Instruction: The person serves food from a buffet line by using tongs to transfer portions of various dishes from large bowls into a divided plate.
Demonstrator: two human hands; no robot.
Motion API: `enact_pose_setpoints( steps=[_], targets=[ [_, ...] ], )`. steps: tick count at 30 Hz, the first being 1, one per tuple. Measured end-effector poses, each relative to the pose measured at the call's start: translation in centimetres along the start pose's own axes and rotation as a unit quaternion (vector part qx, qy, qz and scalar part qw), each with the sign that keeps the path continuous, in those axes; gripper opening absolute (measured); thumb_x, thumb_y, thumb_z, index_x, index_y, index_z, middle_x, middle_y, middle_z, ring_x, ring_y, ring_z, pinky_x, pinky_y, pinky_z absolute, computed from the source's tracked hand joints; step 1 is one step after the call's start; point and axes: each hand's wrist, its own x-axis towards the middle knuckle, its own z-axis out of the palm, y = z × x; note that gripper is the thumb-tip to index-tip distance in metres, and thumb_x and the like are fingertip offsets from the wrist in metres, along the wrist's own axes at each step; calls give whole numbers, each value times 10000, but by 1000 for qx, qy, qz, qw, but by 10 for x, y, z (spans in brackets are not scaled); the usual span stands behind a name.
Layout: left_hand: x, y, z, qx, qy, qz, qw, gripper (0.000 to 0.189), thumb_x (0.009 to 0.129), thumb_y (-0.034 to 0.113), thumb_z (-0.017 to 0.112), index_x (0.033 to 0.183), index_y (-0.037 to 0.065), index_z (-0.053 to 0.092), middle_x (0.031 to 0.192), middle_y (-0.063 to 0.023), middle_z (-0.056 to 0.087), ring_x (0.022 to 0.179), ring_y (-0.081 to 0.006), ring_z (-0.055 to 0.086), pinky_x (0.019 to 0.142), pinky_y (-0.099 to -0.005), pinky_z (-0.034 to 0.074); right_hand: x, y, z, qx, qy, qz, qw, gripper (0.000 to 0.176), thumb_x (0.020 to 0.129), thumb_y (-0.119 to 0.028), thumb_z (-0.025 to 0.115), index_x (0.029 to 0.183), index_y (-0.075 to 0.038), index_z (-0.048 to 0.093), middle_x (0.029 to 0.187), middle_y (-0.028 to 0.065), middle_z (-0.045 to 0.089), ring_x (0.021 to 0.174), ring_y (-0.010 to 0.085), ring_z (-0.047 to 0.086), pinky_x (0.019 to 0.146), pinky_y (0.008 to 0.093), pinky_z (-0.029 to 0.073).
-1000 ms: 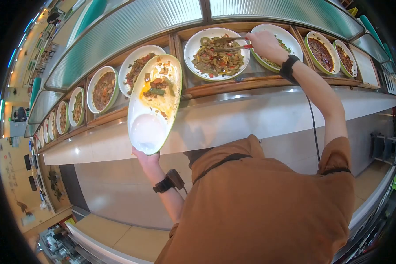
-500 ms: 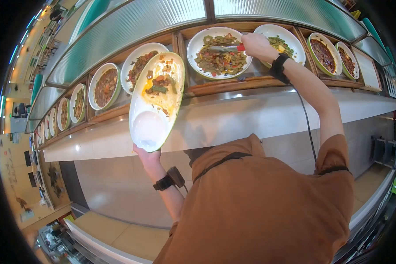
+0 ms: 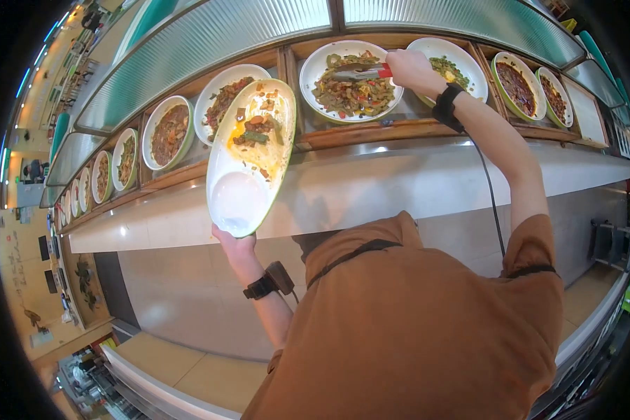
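My left hand [image 3: 236, 246] grips the lower end of a long white oval plate [image 3: 239, 203]. Some stew with green pieces and orange sauce lies on the plate's upper part, and its lower round hollow holds no food. My right hand [image 3: 414, 71] is closed on the red handle of metal tongs [image 3: 381, 70]. The tongs' tips reach into a round white bowl [image 3: 313, 101] of mixed green vegetables and meat. Just right of that bowl, partly behind my right hand, is a bowl of green peppers [image 3: 472, 63].
Several bowls of stewed food, one of them brown stew [image 3: 148, 147], stand in a wooden-framed row. Ribbed glass panels [image 3: 210, 52] rise behind them. A pale counter ledge [image 3: 392, 183] runs in front. A black cable [image 3: 492, 192] hangs from my right wrist strap.
The tongs' tips have shifted slightly within the vegetable bowl, and the food there looks rearranged. The oval plate has moved up very slightly in my left hand.
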Motion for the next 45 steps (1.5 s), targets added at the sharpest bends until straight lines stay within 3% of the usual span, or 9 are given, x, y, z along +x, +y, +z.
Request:
enact_pose_setpoints(
  steps=[5,11,14,16,21,27,33,37,45],
  targets=[
    [5,0,-1,37,-18,-2,999,420,947,408,402,1219,127,558,1239,-42,595,1121,-235,581,870,-403,519,4,-6,18,-39,91,-48,994,164,770,-106,649,918,-34,655,754,157,666,749,330,671,651,423,537],
    [2,2,-2,5,-11,-7,1000,424,946,404,387,1223,131,557,1237,-45,598,1130,-238,579,877,-410,518,10,-7,19,28,-17,-2,999,198,726,-143,681,882,-24,660,772,165,666,772,333,669,679,426,538],
    [-3,1,2,-6,0,-4,1000,431,945,408,383,1231,134,554,1254,-44,592,1144,-241,573,895,-417,510,6,1,21,70,7,7,997,211,696,-144,694,860,-15,661,809,181,670,788,343,665,699,426,541],
    [-2,1,3,-5,12,-1,1000,435,945,409,380,1236,135,552,1270,-43,585,1155,-243,567,909,-422,504,9,7,21,113,-53,45,991,211,675,-117,710,851,-8,671,742,154,659,710,301,659,640,390,527],
    [-4,0,5,-9,18,-9,1000,431,947,426,371,1244,171,552,1284,-26,582,1167,-239,564,929,-434,497,0,26,20,324,-155,138,923,185,644,-118,723,714,23,626,542,72,534,480,202,547,457,322,426],
    [4,1,-2,-15,7,-17,1000,445,940,449,367,1247,188,557,1284,-26,585,1170,-240,565,934,-439,496,-13,39,20,472,-157,186,847,156,676,-114,732,734,-7,635,541,18,503,399,100,422,365,250,289],
    [8,0,-5,-9,-4,-14,1000,430,951,424,377,1253,165,542,1268,-41,588,1155,-249,570,919,-437,501,-4,20,0,533,-153,132,822,163,697,-71,720,822,-5,638,569,0,527,411,60,429,375,229,299],
    [14,0,-11,14,-10,4,1000,423,953,425,396,1253,161,534,1257,-42,591,1144,-245,573,915,-428,503,11,-21,0,571,-148,86,803,182,683,-89,743,776,8,621,556,26,516,399,91,432,360,246,298],
    [-1,2,0,-18,-20,-19,999,441,938,439,394,1226,154,568,1252,-38,597,1145,-248,571,937,-434,486,39,-94,15,443,-202,3,874,124,646,-67,672,651,30,594,475,67,488,385,165,463,378,321,325]
  ],
)
